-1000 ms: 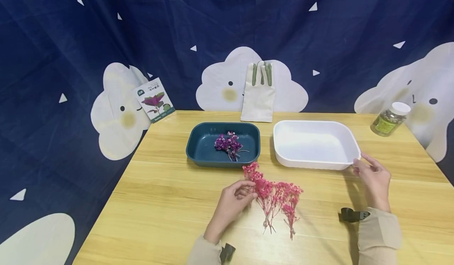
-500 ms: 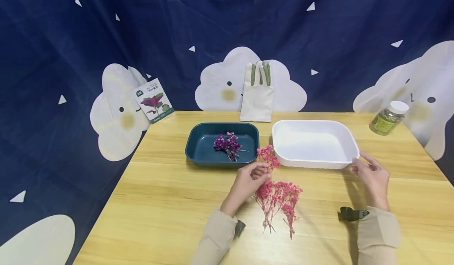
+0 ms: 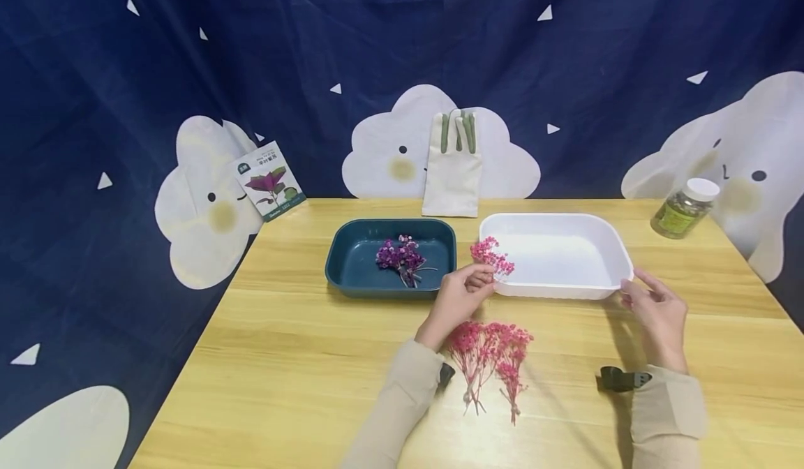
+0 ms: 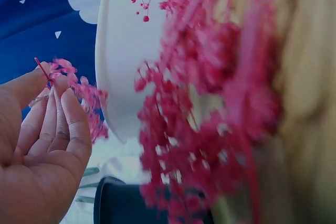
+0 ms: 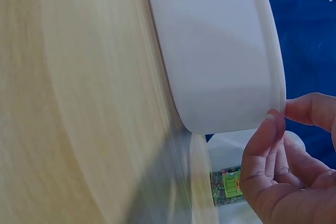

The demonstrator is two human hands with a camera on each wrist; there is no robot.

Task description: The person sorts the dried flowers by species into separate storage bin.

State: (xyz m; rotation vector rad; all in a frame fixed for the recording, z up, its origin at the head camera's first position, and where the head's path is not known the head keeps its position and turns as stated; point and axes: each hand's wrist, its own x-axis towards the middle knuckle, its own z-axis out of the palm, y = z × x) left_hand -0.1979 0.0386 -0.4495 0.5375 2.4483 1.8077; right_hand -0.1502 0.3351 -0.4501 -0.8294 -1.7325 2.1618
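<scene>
My left hand (image 3: 461, 298) pinches a small sprig of pink dried flowers (image 3: 493, 255) by its stem, and the blossoms overlap the left end of the white tray (image 3: 559, 291). In the left wrist view the stem end sticks up between thumb and fingertips (image 4: 61, 82). My right hand (image 3: 659, 313) pinches the rim of the same tray at its near right corner, thumb on one side and fingers on the other in the right wrist view. Nearer to me, two bunches of pink dried flowers (image 3: 480, 350) lie side by side on the table.
Left of the white tray stands a dark green tray (image 3: 342, 280) holding a purple dried flower bunch (image 3: 402, 256). Behind are a pair of gloves (image 3: 451, 176), a plant picture packet (image 3: 271, 181) and a capped jar (image 3: 685, 209) at the far right.
My left hand has lifted the pink sprig from beside the other bunches and carried it forward and right to the white tray. The right hand stays on the rim.
</scene>
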